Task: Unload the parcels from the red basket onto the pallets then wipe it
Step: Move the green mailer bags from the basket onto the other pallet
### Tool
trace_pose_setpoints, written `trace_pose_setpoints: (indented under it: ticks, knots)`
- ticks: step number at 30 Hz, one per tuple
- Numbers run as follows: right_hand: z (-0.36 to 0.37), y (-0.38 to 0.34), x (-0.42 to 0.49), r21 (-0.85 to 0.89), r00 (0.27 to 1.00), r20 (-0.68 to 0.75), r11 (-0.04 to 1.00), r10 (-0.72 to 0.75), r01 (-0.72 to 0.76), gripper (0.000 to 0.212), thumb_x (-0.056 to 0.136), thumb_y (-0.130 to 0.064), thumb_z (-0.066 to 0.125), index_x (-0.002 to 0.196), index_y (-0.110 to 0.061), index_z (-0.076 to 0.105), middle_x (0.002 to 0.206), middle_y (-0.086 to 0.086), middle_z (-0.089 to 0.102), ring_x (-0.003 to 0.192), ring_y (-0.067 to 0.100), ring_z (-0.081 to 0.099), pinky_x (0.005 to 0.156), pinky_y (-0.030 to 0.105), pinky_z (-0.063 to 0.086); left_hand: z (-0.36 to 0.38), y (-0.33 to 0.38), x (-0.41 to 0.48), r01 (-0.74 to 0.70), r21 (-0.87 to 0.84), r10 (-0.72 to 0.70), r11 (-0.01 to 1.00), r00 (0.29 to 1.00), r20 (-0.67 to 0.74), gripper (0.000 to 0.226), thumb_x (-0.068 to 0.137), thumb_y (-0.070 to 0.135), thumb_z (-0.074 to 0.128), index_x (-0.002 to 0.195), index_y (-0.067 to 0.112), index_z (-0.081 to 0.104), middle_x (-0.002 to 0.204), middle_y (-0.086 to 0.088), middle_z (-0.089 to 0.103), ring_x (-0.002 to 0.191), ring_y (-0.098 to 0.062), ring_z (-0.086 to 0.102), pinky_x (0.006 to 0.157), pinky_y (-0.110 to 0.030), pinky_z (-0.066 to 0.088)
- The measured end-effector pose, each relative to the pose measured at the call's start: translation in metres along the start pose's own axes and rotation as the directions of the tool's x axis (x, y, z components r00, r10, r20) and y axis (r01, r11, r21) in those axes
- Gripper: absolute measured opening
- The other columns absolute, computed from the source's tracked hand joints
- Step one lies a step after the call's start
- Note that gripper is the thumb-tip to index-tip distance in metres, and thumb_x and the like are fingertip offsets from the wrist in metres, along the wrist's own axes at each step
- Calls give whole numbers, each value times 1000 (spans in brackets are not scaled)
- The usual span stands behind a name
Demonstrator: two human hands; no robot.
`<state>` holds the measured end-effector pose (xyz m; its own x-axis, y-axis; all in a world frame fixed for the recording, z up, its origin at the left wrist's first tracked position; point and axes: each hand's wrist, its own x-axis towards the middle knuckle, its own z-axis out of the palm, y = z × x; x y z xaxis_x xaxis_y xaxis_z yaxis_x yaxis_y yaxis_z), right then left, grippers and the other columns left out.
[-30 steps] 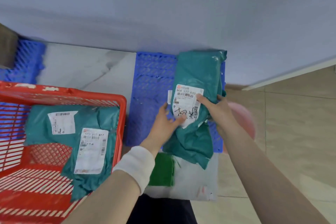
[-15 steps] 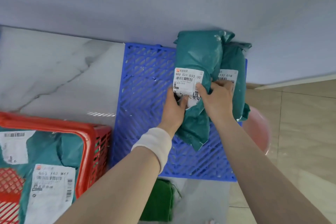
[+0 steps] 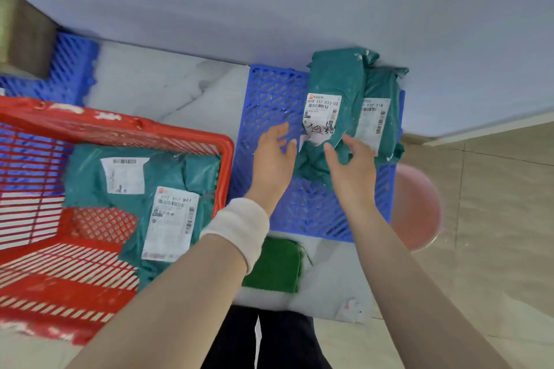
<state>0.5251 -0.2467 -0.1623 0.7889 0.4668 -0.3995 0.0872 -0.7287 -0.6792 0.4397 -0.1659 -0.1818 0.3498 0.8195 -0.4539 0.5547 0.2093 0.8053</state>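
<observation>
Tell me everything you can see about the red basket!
The red basket looks like plastic, with a thick rim scuffed white and slatted, see-through walls and floor. It sits upright on the pale floor, left of the blue pallet. Teal parcels, with two white labels showing, lie inside it.

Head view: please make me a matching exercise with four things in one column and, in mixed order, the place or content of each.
Things:
1. red basket
2. green cloth
3. pink basin
4. parcel labelled 800 533 033-00

Places or content:
A. lies on the blue pallet, against the wall
B. lies on the pale surface just before the pallet's near edge
C. holds two teal parcels
D. stands at the pallet's right side

Pairs: 1-C, 2-B, 3-D, 4-A.
</observation>
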Motion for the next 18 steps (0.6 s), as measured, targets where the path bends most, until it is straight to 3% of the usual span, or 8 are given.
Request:
trace_pose_setpoints:
  ticks: [4,8,13,15,18]
  knots:
    - [8,-28,-72,28,999,34,999,-29,28,41,87,-28,60,124,-11,54,129,5,52,123,18,45,102,22,30,-59,13,-47,-160,69,160,985,987,8,26,90,5,50,115,6,58,117,-8,61,95,-10,56,82,-13,40]
    - [35,-59,-131,81,997,25,994,-74,72,38,86,-23,63,120,-9,57,125,7,55,120,21,49,105,38,37,-116,3,-71,-254,102,252,962,967,40,23,88,2,51,108,7,62,108,-7,63,86,-9,54,74,-5,38]
    - [79,-90,-196,59,992,79,993,-103,99,41,83,-19,66,121,-11,55,111,-3,49,116,20,50,100,38,42,-196,-24,-70,-186,107,176,977,979,100,21,90,6,51,109,8,60,114,-6,61,94,-11,55,80,-11,36]
    - [102,-94,-219,46,992,114,998,-47,42,44,81,-20,68,122,-12,54,110,-6,46,117,21,50,100,38,42,-229,-42,-67,-159,177,132,971,979,156,25,91,10,52,115,9,57,119,-7,59,99,-12,55,83,-12,36]
    - [140,-91,-242,4,980,185,997,71,-73,68,72,-47,67,128,-14,49,124,-3,51,121,20,48,101,42,42,-272,-74,-62,-111,274,44,955,970,238,33,90,15,55,123,9,51,123,-9,57,107,-21,56,89,-24,39]
